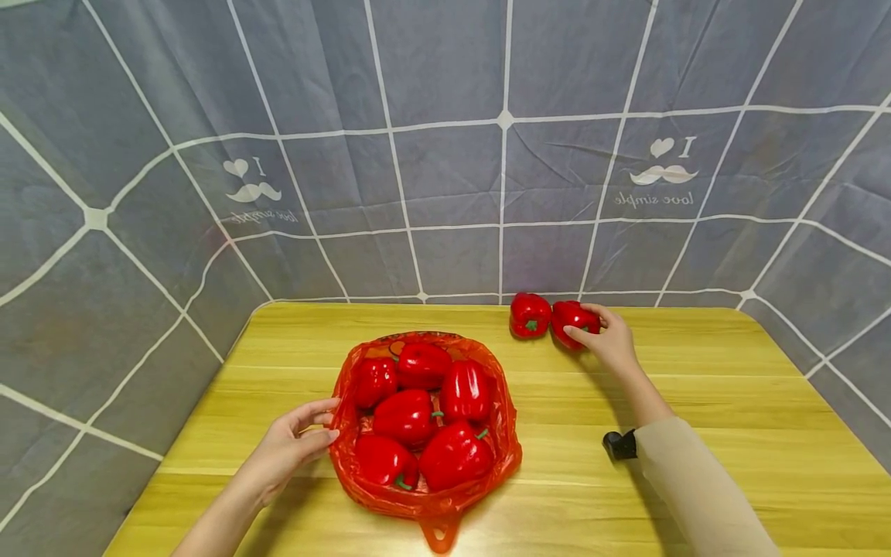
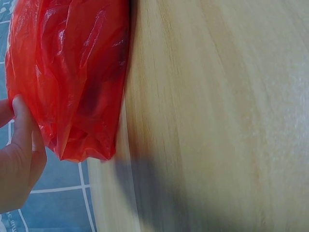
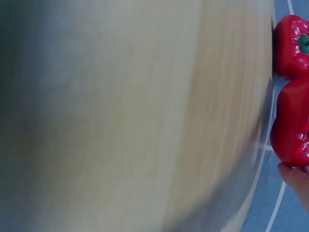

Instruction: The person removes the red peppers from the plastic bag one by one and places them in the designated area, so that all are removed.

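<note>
A red plastic bag (image 1: 511,456) stands with its mouth spread wide, and several red bell peppers (image 1: 404,416) with green stems lie inside. At its left rim my left hand (image 1: 292,442) holds the edge between thumb and fingers; in the left wrist view, the fingertips (image 2: 19,108) meet the bag's side (image 2: 72,82). Toward the back right, my right hand (image 1: 612,340) grips a red bell pepper (image 1: 567,316) with thumb and fingers around it. Another red bell pepper (image 1: 529,316) sits just left of that one. The right wrist view shows the gripped pepper (image 3: 292,123) only partly.
The yellowish wooden table (image 1: 292,340) carries everything. Grey cloth (image 1: 452,178) with white grid lines hangs along its back and sides. A small black object (image 1: 618,445) shows beside the right sleeve (image 1: 696,480). One bag handle (image 1: 440,534) droops toward the front.
</note>
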{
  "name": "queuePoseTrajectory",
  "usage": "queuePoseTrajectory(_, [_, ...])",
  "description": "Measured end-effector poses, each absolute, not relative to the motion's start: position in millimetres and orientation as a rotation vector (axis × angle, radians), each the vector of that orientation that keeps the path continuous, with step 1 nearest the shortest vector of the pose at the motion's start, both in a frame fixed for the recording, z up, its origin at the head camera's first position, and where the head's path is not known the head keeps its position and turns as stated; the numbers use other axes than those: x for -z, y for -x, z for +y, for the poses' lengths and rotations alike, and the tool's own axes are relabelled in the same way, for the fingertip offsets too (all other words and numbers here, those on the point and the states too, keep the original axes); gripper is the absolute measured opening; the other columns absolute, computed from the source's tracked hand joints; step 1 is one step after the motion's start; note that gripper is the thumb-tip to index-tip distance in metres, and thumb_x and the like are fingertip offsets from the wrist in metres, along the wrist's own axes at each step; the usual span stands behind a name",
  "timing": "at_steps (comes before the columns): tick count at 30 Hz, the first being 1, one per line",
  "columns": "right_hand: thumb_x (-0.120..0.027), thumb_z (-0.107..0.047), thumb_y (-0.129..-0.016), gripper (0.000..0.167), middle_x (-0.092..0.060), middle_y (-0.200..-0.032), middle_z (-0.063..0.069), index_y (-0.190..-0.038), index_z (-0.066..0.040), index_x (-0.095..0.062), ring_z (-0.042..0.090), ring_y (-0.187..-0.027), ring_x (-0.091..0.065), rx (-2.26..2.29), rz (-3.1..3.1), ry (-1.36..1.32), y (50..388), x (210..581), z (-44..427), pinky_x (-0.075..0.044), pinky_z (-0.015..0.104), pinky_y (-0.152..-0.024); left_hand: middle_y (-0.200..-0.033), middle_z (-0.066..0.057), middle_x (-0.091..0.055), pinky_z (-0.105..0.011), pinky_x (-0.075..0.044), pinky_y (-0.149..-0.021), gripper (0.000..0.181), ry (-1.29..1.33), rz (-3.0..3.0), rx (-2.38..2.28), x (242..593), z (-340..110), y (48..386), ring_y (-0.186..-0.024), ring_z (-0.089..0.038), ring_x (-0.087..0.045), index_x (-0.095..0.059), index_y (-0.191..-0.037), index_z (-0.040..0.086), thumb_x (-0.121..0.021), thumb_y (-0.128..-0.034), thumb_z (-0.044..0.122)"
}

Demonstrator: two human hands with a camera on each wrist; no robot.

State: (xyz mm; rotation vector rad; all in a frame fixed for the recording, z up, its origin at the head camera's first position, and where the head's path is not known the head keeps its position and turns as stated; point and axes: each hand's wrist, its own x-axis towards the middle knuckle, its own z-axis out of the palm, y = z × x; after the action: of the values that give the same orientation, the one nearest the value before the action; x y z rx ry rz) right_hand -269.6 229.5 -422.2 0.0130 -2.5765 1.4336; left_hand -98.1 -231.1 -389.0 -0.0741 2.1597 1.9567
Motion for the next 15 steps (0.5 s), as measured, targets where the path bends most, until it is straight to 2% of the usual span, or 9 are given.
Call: queuePoseTrajectory(15, [-0.072, -0.012, -0.08, 0.051, -0.049, -0.123, 0.027, -0.125, 0.002, -0.053, 0.039, -0.112, -0.043, -1.35, -2.538, -0.042, 285.8, 430.1, 222.5, -0.038, 0.049, -0.096, -0.103, -0.009, -0.051, -0.024, -0.053, -0.075, 0.055, 0.063, 2.155, -1.966, 387.3, -229.0, 96.6, -0.085, -0.009, -0.06, -0.035, -0.134, -0.013, -0.058, -0.0869, 0.0])
